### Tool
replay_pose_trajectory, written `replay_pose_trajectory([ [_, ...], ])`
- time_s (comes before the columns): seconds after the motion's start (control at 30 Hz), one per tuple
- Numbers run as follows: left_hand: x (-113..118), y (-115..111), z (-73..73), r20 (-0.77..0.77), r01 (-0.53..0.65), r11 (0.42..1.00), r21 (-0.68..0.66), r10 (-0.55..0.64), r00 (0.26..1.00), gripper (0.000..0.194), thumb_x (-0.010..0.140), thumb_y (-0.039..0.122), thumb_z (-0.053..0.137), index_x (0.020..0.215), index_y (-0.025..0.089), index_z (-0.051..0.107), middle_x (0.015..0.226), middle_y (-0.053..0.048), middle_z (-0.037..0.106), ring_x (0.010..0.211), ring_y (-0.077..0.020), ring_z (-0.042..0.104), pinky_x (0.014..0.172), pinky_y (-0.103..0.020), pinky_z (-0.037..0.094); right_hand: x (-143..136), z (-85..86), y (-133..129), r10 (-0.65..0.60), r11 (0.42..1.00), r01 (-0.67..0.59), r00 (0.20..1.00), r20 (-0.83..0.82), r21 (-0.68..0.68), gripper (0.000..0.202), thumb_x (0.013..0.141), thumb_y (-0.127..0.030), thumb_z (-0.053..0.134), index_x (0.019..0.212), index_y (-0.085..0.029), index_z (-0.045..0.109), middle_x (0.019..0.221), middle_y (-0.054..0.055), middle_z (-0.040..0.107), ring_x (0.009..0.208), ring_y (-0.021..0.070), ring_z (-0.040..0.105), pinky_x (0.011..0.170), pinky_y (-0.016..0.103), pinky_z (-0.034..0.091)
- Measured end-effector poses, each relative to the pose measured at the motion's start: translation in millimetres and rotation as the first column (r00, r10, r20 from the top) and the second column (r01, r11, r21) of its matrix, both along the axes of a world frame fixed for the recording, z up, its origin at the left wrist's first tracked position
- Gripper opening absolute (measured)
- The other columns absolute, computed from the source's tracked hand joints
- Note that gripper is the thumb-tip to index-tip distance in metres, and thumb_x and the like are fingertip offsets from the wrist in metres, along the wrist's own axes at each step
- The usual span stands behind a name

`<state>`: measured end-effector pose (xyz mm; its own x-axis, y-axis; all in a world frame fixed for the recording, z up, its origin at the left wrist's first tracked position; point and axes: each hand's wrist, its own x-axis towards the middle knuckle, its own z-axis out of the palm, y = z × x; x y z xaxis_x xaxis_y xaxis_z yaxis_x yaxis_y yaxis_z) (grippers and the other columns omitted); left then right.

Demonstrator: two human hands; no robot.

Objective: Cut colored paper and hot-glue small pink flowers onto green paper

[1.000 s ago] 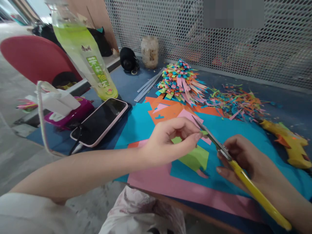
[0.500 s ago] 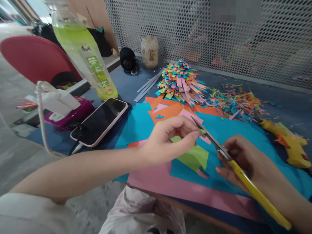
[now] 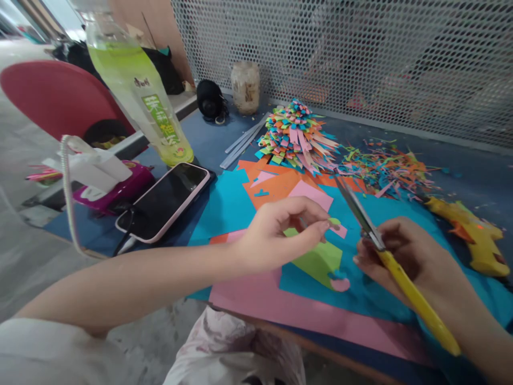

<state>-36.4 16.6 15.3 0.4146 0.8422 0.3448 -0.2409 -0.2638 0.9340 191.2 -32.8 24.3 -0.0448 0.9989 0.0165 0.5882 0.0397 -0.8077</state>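
Note:
Between thumb and fingertips, my left hand [image 3: 286, 230] pinches a small green paper piece [image 3: 334, 221]. My right hand [image 3: 412, 267] grips yellow-handled scissors [image 3: 401, 283], whose blades point up and away, apart from the green piece. Below my left hand lies a green paper sheet [image 3: 320, 262], with small pink and blue cut pieces [image 3: 340, 282] at its lower edge. Under these are a large blue sheet [image 3: 385, 224] and a pink sheet [image 3: 256, 289]. Orange paper [image 3: 276, 188] lies beyond my left hand.
Behind the sheets stands a cone of colourful paper strips [image 3: 298, 133], beside a heap of paper shreds [image 3: 388, 168]. A yellow glue gun [image 3: 471, 235] lies to the right. On the left are a phone [image 3: 166, 203], a drink bottle [image 3: 148, 96] and a purple tissue box [image 3: 114, 187].
The scissors have moved away from the green piece, their blades swinging rightward and more upright. My left hand has barely moved. The small pink piece below shows more fully.

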Motion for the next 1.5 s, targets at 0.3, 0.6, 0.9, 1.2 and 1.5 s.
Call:
replay_pose_trajectory([
  [0.3, 7, -3, -4.8, -0.167, 0.169, 0.981, -0.092, -0.183, 0.969, 0.007, 0.083, 0.02, 0.059, 0.081, 0.014, 0.062, 0.073, -0.002, 0.064, 0.062, -0.0085, 0.058, 0.055, -0.018, 0.046, -17, 2.5, -2, -0.012, 0.997, 0.03, 0.97, -0.243, 0.07, 0.035, 0.065, -0.03, 0.082, 0.086, -0.028, 0.054, 0.077, -0.001, 0.071, 0.062, 0.0164, 0.069, 0.057, 0.024, 0.06],
  [0.6, 14, -6, -12.3, -0.266, 0.243, 0.954, -0.177, -0.284, 0.921, 0.01, 0.082, 0.024, 0.055, 0.081, 0.015, 0.06, 0.073, -0.003, 0.064, 0.061, -0.0098, 0.058, 0.057, -0.021, 0.048, -17, -7.1, -4, 0.009, 1.0, -0.01, 0.939, -0.344, -0.002, 0.036, 0.066, -0.025, 0.081, 0.087, -0.029, 0.053, 0.08, -0.004, 0.071, 0.066, 0.0155, 0.07, 0.06, 0.025, 0.06],
  [0.9, 15, -6, -13.3, -0.275, 0.25, 0.955, -0.158, -0.285, 0.918, 0.011, 0.083, 0.025, 0.056, 0.079, 0.015, 0.059, 0.072, -0.002, 0.061, 0.06, -0.0092, 0.054, 0.055, -0.022, 0.045, -20, -4.2, -2, 0.001, 1.0, -0.003, 0.93, -0.367, -0.004, 0.04, 0.061, -0.023, 0.085, 0.087, -0.028, 0.055, 0.08, -0.004, 0.071, 0.066, 0.0142, 0.069, 0.06, 0.022, 0.059],
  [1.2, 14, -4, -13.7, -0.449, 0.142, 0.944, 0.297, 0.007, 0.893, 0.06, 0.063, 0.049, 0.079, 0.108, 0.015, 0.057, 0.107, -0.013, 0.068, 0.096, -0.0248, 0.063, 0.085, -0.038, 0.048, -18, -2.7, 2, -0.04, 0.999, 0.041, 0.928, -0.37, -0.003, 0.04, 0.06, -0.027, 0.085, 0.082, -0.027, 0.052, 0.073, -0.005, 0.069, 0.059, 0.0145, 0.067, 0.056, 0.025, 0.058],
  [1.5, 14, -2, -20.3, -0.529, 0.241, 0.902, 0.358, -0.017, 0.849, 0.011, 0.084, 0.018, 0.06, 0.093, 0.017, 0.067, 0.095, -0.008, 0.074, 0.089, -0.0194, 0.067, 0.081, -0.032, 0.05, -18, -0.2, 0, -0.074, 0.997, 0.054, 0.911, -0.407, -0.06, 0.039, 0.061, -0.03, 0.084, 0.086, -0.028, 0.054, 0.076, -0.003, 0.068, 0.068, 0.0179, 0.069, 0.058, 0.027, 0.058],
])
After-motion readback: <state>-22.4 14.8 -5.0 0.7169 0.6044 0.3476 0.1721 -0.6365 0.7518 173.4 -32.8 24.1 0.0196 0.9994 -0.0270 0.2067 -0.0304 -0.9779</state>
